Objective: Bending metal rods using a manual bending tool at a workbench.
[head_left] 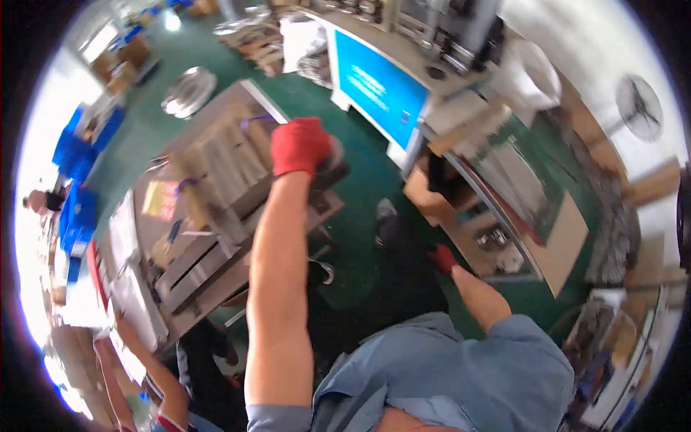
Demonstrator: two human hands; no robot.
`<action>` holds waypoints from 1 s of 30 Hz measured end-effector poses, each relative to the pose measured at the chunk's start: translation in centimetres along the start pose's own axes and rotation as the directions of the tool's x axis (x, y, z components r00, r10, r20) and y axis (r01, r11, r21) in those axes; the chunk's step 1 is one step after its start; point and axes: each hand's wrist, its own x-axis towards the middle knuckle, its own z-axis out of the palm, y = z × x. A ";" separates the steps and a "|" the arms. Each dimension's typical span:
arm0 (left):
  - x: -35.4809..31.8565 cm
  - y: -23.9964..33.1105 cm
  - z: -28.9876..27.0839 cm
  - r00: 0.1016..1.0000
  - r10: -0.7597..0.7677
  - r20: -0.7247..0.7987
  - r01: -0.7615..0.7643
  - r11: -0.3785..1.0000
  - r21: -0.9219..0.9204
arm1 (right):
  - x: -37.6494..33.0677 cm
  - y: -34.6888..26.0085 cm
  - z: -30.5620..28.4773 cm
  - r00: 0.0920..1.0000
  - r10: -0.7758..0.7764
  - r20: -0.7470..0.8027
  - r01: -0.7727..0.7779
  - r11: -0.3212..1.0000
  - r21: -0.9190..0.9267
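Observation:
My left hand (299, 146), in a red glove, is stretched out over the right end of a brown-topped worktable (248, 93). Its fingers look curled, and a blurred greyish shape (335, 153) shows at its right side; I cannot make out what it is. Beside that hand, a row of long grey-brown strips (227, 160) lies on the table. Lower and to the right, my right hand (443, 259), also red-gloved, hangs next to an open-fronted cabinet (497, 209). Its fingers are too small and dark to read.
A co-worker's forearms (147, 356) reach to white sheets (137, 302) at the table's left end. Yellow and pink papers (160, 200) lie on the tabletop. Ahead stands a bench with a blue front panel (378, 86). A fan (639, 108) and blue bins (75, 216) flank the room.

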 end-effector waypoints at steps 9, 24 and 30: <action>0.5 4.9 -1.7 0.998 -0.035 0.046 0.032 0.998 0.048 | -6.1 -1.7 -12.6 0.960 0.273 -0.067 -0.112 0.589 0.801; 0.6 5.6 -1.8 0.999 -0.026 0.047 0.022 0.996 0.085 | -2.0 0.4 -20.5 0.947 0.112 -0.300 0.316 -0.476 0.821; 0.5 3.8 -1.4 0.998 -0.034 0.045 0.027 0.988 0.152 | 0.1 -3.0 -20.6 0.919 0.311 -0.244 0.369 -0.453 0.812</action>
